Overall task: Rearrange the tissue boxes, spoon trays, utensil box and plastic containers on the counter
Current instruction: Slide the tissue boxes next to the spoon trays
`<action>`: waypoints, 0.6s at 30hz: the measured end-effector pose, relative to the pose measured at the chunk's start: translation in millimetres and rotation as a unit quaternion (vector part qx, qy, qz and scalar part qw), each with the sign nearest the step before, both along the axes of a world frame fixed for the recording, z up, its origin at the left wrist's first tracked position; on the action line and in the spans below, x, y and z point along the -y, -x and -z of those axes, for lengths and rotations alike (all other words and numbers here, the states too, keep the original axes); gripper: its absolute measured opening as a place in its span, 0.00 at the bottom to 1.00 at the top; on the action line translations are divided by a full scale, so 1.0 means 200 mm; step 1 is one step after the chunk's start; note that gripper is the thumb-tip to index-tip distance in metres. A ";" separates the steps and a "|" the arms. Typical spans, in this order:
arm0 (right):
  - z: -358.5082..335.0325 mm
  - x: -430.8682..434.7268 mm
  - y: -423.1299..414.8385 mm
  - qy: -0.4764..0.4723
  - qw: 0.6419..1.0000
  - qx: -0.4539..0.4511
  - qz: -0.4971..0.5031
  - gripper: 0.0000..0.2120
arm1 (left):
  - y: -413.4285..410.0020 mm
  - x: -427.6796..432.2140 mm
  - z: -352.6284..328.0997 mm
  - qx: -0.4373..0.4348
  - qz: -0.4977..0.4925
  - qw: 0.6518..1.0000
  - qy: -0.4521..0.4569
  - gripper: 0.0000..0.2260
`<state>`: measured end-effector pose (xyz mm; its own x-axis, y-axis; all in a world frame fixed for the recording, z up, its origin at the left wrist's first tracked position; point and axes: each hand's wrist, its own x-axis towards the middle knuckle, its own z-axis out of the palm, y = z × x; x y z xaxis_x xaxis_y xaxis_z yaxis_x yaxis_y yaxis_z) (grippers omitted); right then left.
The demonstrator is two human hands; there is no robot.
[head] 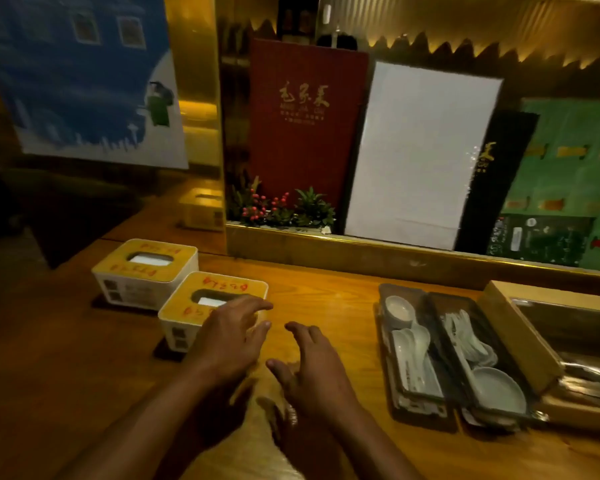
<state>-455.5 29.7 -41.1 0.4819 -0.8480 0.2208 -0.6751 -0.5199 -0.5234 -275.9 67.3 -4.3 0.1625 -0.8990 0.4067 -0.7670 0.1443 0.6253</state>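
Hands first: my left hand lies spread over the near corner of the nearer white tissue box with yellow wooden lid and red scrawl, fingers draped on the lid, not clamped on it. Right hand hovers open beside it, just above the orange-brown wooden bench, holding nothing.

Second matching tissue box sits just behind and left of the first; each rests on a dark coaster. Two dark clear-sided spoon trays with white ceramic spoons and small dishes lie side by side well to the right, a wooden utensil box touching the far one. Plastic containers: cannot pick them out.

Risks, as I judge them: one-handed top grip may lift only the lid, or drag the box off its coaster. Sliding it back could knock the second box. Dim light and blur hide the box edges from me.
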 end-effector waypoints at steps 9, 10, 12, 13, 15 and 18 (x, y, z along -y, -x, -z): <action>-0.03 0.03 -0.41 0.062 0.996 -0.042 0.039 0.21 | -0.48 -0.11 0.12 -0.033 -0.122 0.991 -0.050 0.27; -0.03 0.04 -0.40 0.071 0.995 -0.049 0.041 0.19 | -0.51 -0.10 0.14 -0.048 -0.122 0.989 -0.067 0.29; -0.04 0.06 -0.37 0.084 0.994 -0.061 0.044 0.18 | -0.52 -0.09 0.17 -0.088 -0.116 0.985 -0.094 0.29; -0.03 0.07 -0.35 0.089 0.993 -0.066 0.048 0.18 | -0.51 -0.07 0.19 -0.112 -0.108 0.983 -0.101 0.29; -0.04 0.07 -0.29 0.096 0.991 -0.075 0.061 0.19 | -0.45 -0.03 0.21 -0.140 -0.089 0.980 -0.106 0.30; -0.04 0.10 -0.16 0.095 0.988 -0.077 0.091 0.19 | -0.32 0.04 0.21 -0.146 -0.053 0.983 -0.102 0.30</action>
